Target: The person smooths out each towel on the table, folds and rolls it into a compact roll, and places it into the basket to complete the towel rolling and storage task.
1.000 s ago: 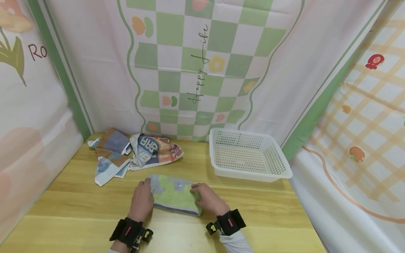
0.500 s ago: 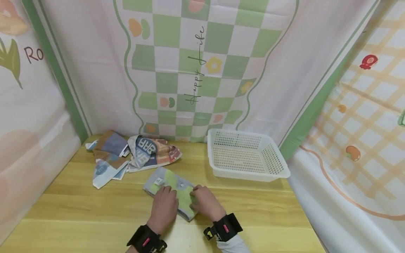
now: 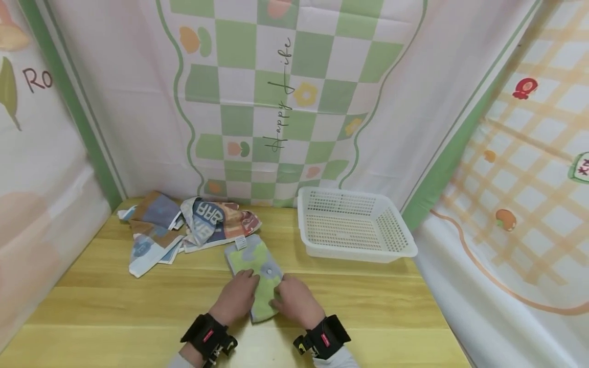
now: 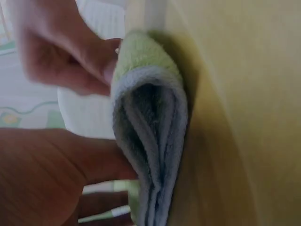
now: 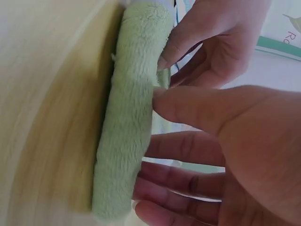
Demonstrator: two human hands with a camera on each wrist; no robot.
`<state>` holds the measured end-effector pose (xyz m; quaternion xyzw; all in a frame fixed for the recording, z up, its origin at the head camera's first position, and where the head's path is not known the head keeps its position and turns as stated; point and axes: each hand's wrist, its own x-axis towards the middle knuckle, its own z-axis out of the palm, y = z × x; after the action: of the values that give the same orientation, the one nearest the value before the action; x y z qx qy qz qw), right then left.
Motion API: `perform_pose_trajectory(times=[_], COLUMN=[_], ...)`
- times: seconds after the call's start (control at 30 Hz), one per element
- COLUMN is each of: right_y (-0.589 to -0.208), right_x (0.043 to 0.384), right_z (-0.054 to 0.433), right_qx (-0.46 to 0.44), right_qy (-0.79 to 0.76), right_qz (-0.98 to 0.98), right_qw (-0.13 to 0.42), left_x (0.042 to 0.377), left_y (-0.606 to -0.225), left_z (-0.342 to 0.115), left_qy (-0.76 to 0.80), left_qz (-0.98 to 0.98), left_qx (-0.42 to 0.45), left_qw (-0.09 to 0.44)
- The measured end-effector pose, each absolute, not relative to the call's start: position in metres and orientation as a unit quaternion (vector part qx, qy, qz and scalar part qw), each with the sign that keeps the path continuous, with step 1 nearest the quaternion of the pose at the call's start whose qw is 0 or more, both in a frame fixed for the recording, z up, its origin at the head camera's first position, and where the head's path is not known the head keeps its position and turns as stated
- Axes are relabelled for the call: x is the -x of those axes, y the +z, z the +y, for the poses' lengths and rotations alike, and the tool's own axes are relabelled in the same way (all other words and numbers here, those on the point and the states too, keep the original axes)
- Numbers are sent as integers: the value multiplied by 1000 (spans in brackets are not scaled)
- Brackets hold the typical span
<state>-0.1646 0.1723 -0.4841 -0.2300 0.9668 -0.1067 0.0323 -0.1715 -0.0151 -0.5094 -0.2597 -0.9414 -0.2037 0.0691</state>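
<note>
Head view — in from the surface's [image 3: 377, 306] back edge, left hand [image 3: 235, 298] and right hand [image 3: 298, 300] touch a folded towel [image 3: 252, 258] — fingers relaxed.

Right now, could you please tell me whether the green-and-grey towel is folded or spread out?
Folded: the left wrist view shows the green-and-grey towel with several layers inside its outer fold.

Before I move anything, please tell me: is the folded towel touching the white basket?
Apart. The head view shows it: bare wooden table lies between the folded towel and the white basket.
</note>
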Motion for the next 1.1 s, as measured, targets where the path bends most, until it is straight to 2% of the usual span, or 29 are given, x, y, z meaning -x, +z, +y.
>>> perform_pose_trajectory(times=[0.13, 0.37, 0.47, 0.63, 0.7, 0.77, 0.97, 1.1], right_y=[-479, -475, -476, -478, -480, -482, -490, -495], right_x=[160, 157, 156, 156, 156, 157, 163, 167], right_z=[175, 178, 175, 170, 168, 168, 169, 169], right_qx=[230, 285, 297, 308, 312, 315, 311, 310], right_qy=[-144, -193, -186, -177, -185, -197, -212, -217], right_qz=[961, 937, 935, 934, 931, 927, 924, 920], right_qw=[59, 64, 62, 41, 44, 50, 66, 97], left_x=[180, 188, 187, 181, 173, 164, 139, 136], left_y=[-505, -504, -506, -512, -512, -510, -503, -504], left_z=[-22, -33, -33, -28, -27, -26, -29, -31], left_qy=[-244, -278, -276, -259, -261, -270, -286, -260], left_qz=[-928, -917, -916, -907, -902, -902, -903, -908], left_qx=[280, 282, 289, 314, 314, 312, 318, 323], left_qw=[15, -51, -22, 113, 138, 130, 46, 58])
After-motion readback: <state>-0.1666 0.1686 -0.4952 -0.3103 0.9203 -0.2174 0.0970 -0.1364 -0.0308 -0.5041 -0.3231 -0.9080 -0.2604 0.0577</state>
